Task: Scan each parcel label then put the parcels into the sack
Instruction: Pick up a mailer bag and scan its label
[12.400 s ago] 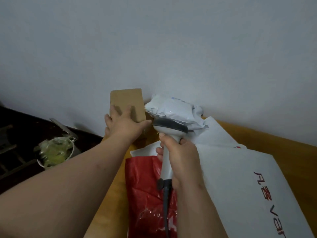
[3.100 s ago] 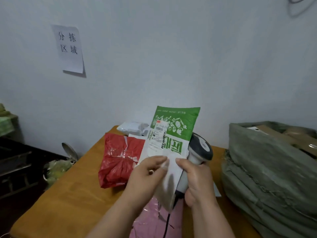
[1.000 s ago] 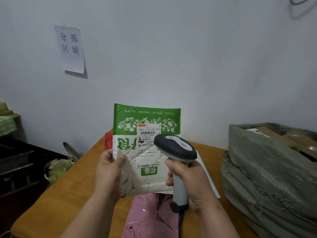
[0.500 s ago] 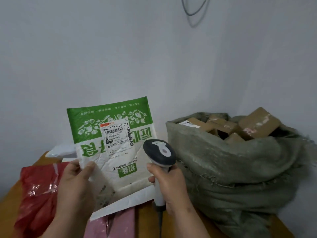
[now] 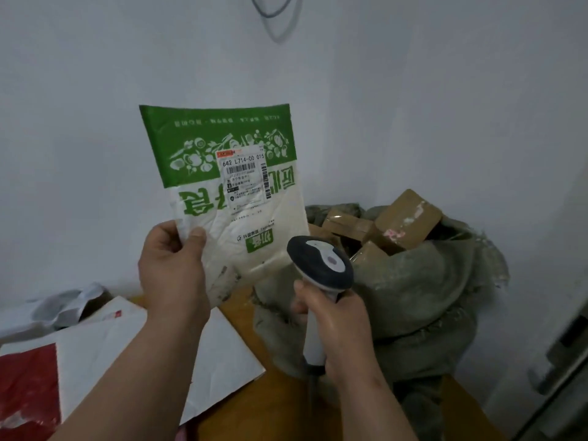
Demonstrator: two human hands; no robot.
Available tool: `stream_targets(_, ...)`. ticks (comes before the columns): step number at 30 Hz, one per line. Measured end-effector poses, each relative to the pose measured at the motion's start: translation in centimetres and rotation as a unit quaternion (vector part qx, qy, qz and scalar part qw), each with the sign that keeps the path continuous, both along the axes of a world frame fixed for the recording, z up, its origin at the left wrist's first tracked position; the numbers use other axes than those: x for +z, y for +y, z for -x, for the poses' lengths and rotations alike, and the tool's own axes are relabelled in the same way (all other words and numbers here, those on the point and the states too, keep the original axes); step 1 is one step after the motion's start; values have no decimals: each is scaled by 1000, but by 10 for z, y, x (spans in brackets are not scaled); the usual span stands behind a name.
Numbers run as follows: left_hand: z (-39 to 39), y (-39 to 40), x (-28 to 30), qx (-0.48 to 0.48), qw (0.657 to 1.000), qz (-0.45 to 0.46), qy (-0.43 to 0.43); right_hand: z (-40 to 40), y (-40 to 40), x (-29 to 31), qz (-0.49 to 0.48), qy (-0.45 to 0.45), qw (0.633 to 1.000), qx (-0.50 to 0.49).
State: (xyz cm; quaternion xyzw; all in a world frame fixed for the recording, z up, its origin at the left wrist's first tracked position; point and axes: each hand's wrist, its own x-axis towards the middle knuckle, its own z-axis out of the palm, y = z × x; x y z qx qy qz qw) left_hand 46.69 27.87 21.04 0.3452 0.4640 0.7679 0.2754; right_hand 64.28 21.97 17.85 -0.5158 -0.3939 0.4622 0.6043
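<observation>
My left hand [image 5: 171, 268] grips the lower left corner of a green and white parcel bag [image 5: 229, 198] and holds it upright in the air, its white shipping label [image 5: 243, 181] facing me. My right hand [image 5: 334, 319] is wrapped round the handle of a grey and white barcode scanner [image 5: 319, 265], whose head sits just below and right of the parcel. Behind the scanner stands a grey-green woven sack [image 5: 420, 291], open at the top and holding several brown cardboard boxes [image 5: 405, 222].
On the orange-brown table [image 5: 280, 399] lie a large white mailer [image 5: 127, 348], a red plastic parcel [image 5: 25, 386] at the lower left and a crumpled white bag [image 5: 66, 305] by the wall. A grey door frame [image 5: 560, 361] stands at the right edge.
The view has swung further right and the sack is now behind the scanner. My left hand has raised the green parcel higher and carried it towards the sack. The scanner stays in my right hand.
</observation>
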Motion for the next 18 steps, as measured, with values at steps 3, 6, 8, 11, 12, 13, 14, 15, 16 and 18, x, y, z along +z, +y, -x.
stream_targets(3,-47,38,13,-5,1000,-13,10,-41,24,20,-25,13,999,-32)
stream_targets(6,-97,78,24,-3,999,-22,43,-88,53,36,-51,10,997,-57)
stream_targets(8,-128,104,30,8,998,-21,65,-117,71,44,-74,8,995,-69)
stream_targets(11,-165,143,31,29,993,15,115,-149,96,47,-81,0,993,-81)
stream_targets(12,-175,154,27,24,989,35,144,-158,105,45,-77,3,994,-75)
stream_targets(13,-183,163,22,12,982,60,181,-165,112,45,-68,11,995,-70)
stream_targets(14,-191,170,15,-3,970,88,226,-172,119,42,-61,20,996,-60)
stream_targets(15,-199,175,6,-22,956,112,271,-178,125,41,-50,36,997,-52)
stream_targets(16,-206,178,-2,-44,941,135,308,-183,132,38,-41,51,997,-41)
stream_targets(18,-217,181,-17,-103,915,185,345,-188,140,34,-32,72,997,-20)
